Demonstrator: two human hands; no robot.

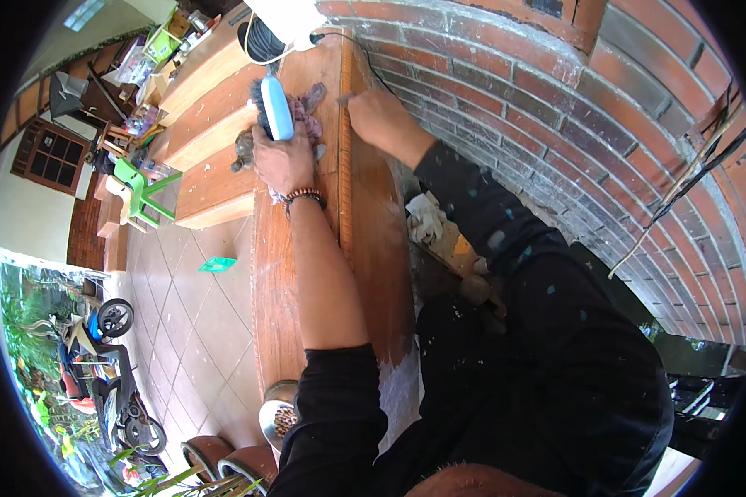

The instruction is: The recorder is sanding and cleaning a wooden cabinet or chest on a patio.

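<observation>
Left hand (283, 161) gripping blue brush (278, 109), bristles sideways, over wooden top (278, 273) near crumpled cloth (312, 126); right hand (385, 120) at rope-carved edge (346, 199), grip can't tell. Likely brushing-down step; next move probably calls for bristles turned onto wooden top

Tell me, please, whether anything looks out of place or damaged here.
A small green scrap lies on the tiled floor, like stray litter. The wooden ledge also looks patchy: its brown finish turns pale beside the left sleeve.
</observation>
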